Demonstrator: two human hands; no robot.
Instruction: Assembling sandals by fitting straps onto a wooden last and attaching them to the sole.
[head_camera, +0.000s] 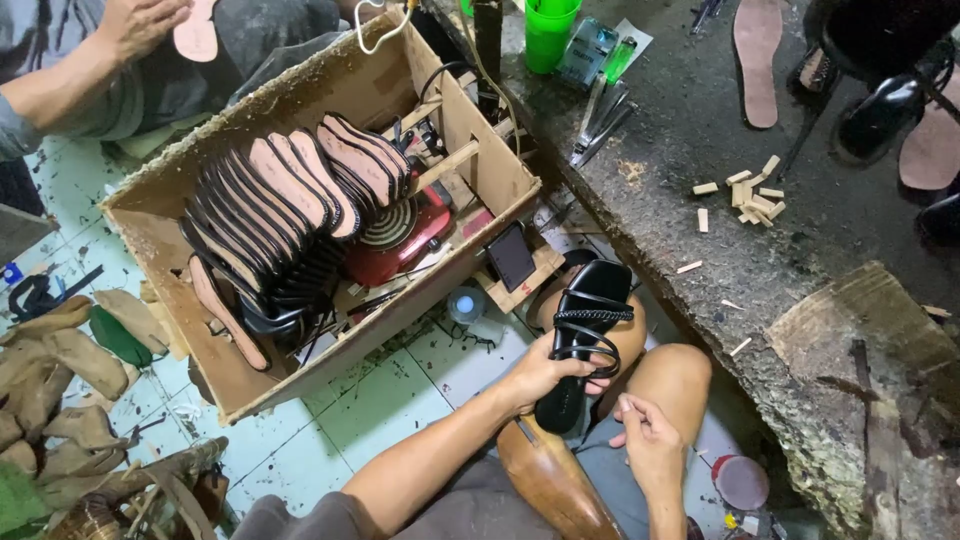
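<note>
On the knee at six o'clock, the left hand (545, 375) grips a black sandal (585, 335) best held steady, right hand (645, 440) loosely curled, empty.

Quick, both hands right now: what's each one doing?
Left hand: closed around the black strappy sandal, holding it over the knee.
Right hand: fingers curled loosely beside the sandal's lower end; holding anything cannot be told.

A small shoemaking workshop is shown, set up on a tiled floor (400, 400) beside a rough, stained workbench (700, 210). A cardboard box (300, 370) is packed with rows of black-edged insoles (290, 200), while a wooden shoe last (550, 485), loose insoles (757, 60) and small wood offcuts (752, 192) are scattered around.
</note>
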